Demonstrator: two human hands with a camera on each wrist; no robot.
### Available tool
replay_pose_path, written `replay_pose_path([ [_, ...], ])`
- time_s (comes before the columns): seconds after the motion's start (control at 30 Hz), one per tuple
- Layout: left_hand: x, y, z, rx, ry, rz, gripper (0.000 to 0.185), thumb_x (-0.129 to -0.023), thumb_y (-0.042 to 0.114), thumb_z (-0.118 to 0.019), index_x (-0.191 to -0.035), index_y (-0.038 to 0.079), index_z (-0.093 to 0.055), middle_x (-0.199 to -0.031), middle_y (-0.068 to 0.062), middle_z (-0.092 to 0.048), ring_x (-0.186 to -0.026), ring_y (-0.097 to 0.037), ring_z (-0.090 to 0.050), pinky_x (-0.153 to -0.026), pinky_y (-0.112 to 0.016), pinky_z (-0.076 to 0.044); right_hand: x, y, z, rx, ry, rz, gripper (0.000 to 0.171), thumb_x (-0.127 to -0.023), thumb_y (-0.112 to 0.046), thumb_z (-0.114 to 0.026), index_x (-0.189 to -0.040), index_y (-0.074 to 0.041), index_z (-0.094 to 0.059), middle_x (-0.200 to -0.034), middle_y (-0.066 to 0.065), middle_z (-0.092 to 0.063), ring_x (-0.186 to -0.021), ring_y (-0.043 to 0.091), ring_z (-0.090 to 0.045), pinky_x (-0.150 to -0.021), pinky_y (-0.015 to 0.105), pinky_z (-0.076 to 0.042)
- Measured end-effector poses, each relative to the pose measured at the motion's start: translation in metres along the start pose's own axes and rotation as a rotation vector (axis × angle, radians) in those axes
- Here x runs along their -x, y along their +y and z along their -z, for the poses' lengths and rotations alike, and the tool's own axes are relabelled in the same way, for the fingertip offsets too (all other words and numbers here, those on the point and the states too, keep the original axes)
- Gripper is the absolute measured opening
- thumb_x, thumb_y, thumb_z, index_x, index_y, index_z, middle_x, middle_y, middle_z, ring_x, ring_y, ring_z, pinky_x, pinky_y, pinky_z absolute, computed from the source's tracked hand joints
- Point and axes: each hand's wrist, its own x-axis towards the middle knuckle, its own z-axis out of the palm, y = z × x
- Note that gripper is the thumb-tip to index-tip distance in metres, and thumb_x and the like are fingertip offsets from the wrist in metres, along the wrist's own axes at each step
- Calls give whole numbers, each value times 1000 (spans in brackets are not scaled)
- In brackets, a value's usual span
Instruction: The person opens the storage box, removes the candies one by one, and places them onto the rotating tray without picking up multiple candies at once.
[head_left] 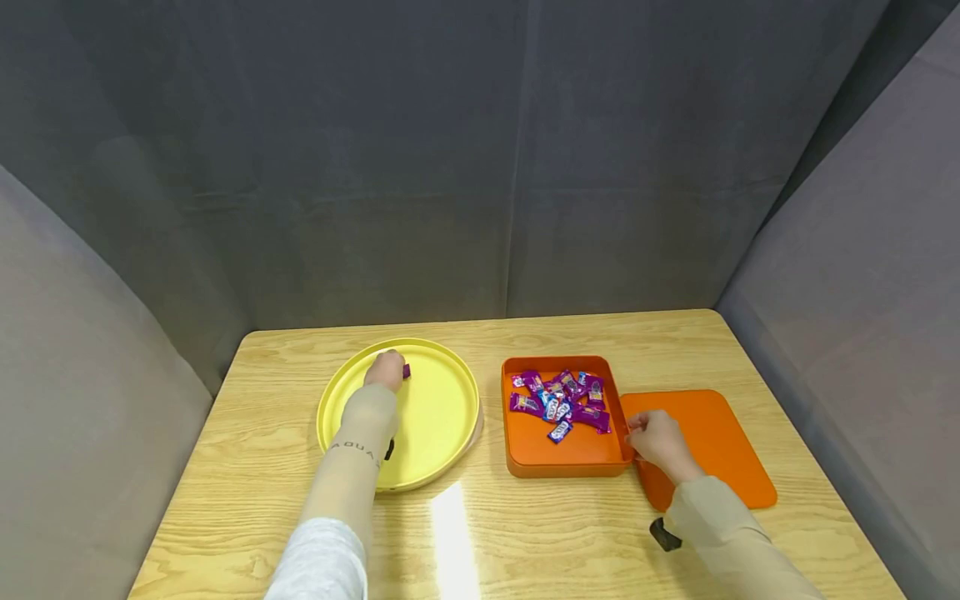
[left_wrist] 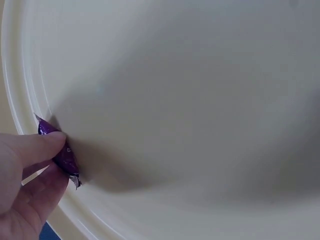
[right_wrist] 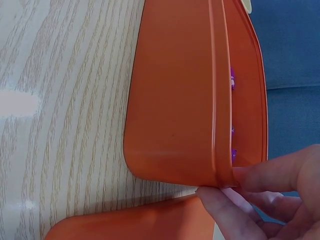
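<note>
Left hand [head_left: 386,369]: a single purple candy [left_wrist: 60,152] is pinched between thumb and fingertips, low over the far left part of the yellow tray [head_left: 442,417], just inside its rim.
Candy risk: the wrapper is held only by a small fold, so it could slip sideways out of the pinch; being so near the rim, it could be dropped onto the lip and roll off onto the desk [head_left: 247,467].
Tray risk: the tray is light and shallow, and could be nudged by the forearm lying across it.
Orange box [head_left: 525,442]: a heap of wrapped candies [head_left: 564,402] lies in its far half, the near half bare.
Right hand [head_left: 656,440]: the box's right rim is pinched at the near corner, thumb and fingertips curled on the wall.
Box risk: were the wall lifted or pulled by this grip, the box could be tipped and the heap spilled.
Orange lid [head_left: 720,442]: it lies flat beside the box, partly under the right hand, and could be dragged along.
</note>
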Motion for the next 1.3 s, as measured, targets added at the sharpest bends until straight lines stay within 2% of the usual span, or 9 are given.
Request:
replay_pose_path([
  [0.37,5,4,2,-4,-9,20,24,-85,-11,-51,-105,-3,-63,-106,-19,-57,-100,-34,-56,-83,-41,-49,1,0,0,-5,2,9,28,-81,6,-54,-107,19,-53,-84,20,-58,-74,29,-61,-63,38,-55],
  [0.47,8,6,6,-2,-1,17,26,-84,-9,-53,-106,-2,-63,-107,-20,-56,-101,-34,-55,-81,-42,-50,0,1,-1,-5,1,5,28,-81,6,-54,-107,19,-53,-84,20,-58,-73,29,-61,-63,38,-55],
  [0.6,12,12,12,-9,52,-1,36,-83,4,-57,-119,4,-59,-118,-19,-55,-107,-35,-52,-76,-44,-51,-1,2,-1,-3,1,-2,29,-82,6,-54,-108,18,-53,-87,22,-59,-74,29,-61,-64,39,-55],
  [0.8,10,24,18,2,132,-53,60,-78,19,-58,-135,8,-44,-132,-16,-45,-119,-34,-41,-90,-48,-42,0,0,1,9,0,7,29,-82,5,-54,-107,18,-53,-90,24,-59,-74,30,-61,-62,38,-55],
  [1.0,6,52,25,33,194,-157,69,-81,31,-60,-141,10,-34,-137,-15,-39,-125,-33,-36,-101,-47,-32,1,-1,1,9,-1,8,27,-82,5,-53,-106,18,-53,-92,24,-58,-76,31,-61,-62,38,-55],
  [1.1,5,71,28,18,211,-215,69,-82,35,-60,-141,11,-34,-138,-13,-37,-127,-31,-34,-105,-45,-28,1,-2,1,8,-3,6,27,-82,5,-53,-105,18,-53,-92,24,-58,-77,31,-61,-62,38,-55],
  [1.3,6,115,30,-8,210,-285,70,-81,41,-60,-141,15,-35,-142,-10,-34,-131,-28,-28,-109,-45,-20,-1,-3,2,7,-6,18,28,-82,6,-53,-106,19,-53,-93,26,-58,-77,32,-61,-62,38,-55],
])
